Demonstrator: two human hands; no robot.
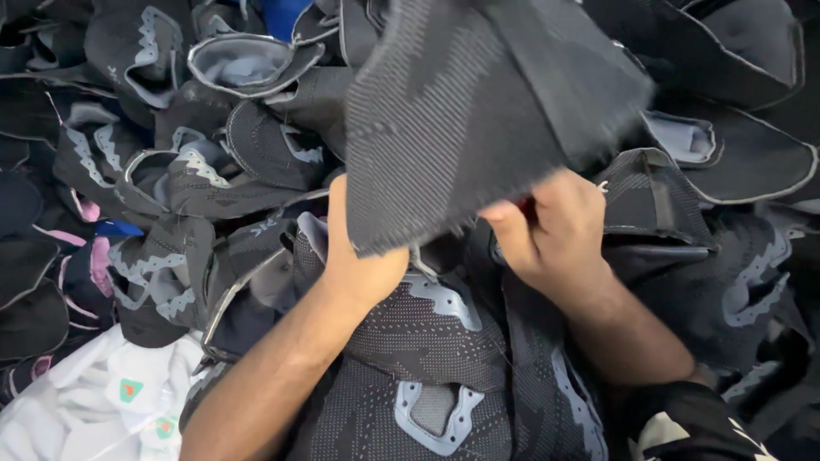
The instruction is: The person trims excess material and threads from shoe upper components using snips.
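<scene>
Dark grey knit shoe upper (478, 111), ribbed and raw-edged, with left hand (363, 265) and right hand (555, 230) fingers clamped on it

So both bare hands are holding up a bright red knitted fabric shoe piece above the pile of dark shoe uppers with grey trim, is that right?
Not quite: the knitted fabric shoe piece is dark grey, not bright red. The head view shows the left hand and the right hand gripping its lower edge above the pile of dark shoe uppers with grey trim.
</scene>
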